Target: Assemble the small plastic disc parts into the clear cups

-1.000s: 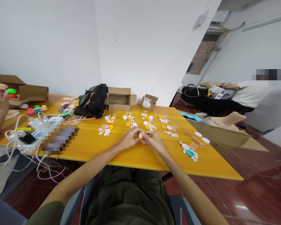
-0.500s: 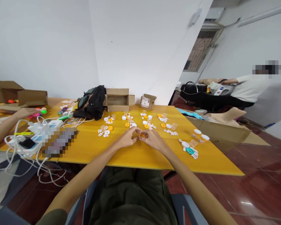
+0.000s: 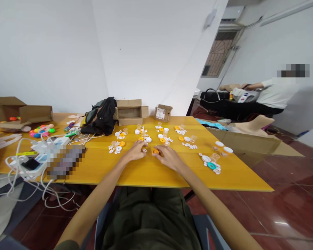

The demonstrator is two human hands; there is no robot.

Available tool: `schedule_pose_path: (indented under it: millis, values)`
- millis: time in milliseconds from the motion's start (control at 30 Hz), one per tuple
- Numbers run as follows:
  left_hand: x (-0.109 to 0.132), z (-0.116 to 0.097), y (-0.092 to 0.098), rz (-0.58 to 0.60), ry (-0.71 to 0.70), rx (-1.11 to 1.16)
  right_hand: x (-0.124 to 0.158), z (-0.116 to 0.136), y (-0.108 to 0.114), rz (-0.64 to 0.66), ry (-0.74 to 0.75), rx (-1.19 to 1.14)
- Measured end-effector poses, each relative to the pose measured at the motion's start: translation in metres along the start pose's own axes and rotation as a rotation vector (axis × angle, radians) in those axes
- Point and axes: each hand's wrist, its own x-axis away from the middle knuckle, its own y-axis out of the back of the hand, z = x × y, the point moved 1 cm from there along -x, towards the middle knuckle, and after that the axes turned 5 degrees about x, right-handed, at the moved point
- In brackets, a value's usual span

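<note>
My right hand (image 3: 169,157) is closed around the edge of a round orange plastic piece (image 3: 155,151) just above the table. To its left, my left hand (image 3: 136,151) is curled, with a small white openwork plastic part (image 3: 144,150) between thumb and fingers. Just beyond that hand lie a white round lid (image 3: 148,140) and an orange ring (image 3: 141,139), partly covered by its fingers. Another orange ring (image 3: 162,140) lies behind my right hand among white parts.
Clusters of rings, lids and clear cups spread over the yellow table (image 3: 99,166). Two white-lidded jars (image 3: 227,151) and a teal ring (image 3: 211,165) are at right. A power strip (image 3: 33,166), backpack (image 3: 101,116) and open box (image 3: 130,113) stand left and behind. A person (image 3: 279,92) sits far right.
My hands, together before, are now apart; the left has moved left and away. The orange piece stays with my right hand. At far left, another person's hand has drawn back from the colourful toys.
</note>
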Motion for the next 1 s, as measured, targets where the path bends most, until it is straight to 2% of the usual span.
schedule_pose_path:
  millis: [133, 267, 333, 433, 700, 1000]
  values:
    - [-0.001, 0.009, 0.004, 0.033, -0.013, 0.028, 0.001, -0.018, -0.002, -0.101, -0.041, -0.06]
    - [-0.002, 0.012, 0.007, 0.034, -0.047, 0.093, -0.002, -0.04, -0.004, -0.262, -0.023, 0.021]
    - [-0.003, 0.012, 0.008, 0.023, -0.052, 0.115, -0.004, -0.047, -0.006, -0.294, -0.003, 0.073]
    - [-0.003, 0.01, 0.007, -0.005, -0.052, 0.134, -0.005, -0.046, -0.009, -0.294, 0.023, 0.158]
    - [-0.006, -0.001, 0.001, -0.035, -0.017, 0.139, -0.01, -0.026, -0.015, -0.259, 0.085, 0.369]
    - [-0.008, -0.001, -0.002, -0.111, -0.06, 0.069, -0.021, -0.026, -0.017, -0.181, 0.115, 0.425]
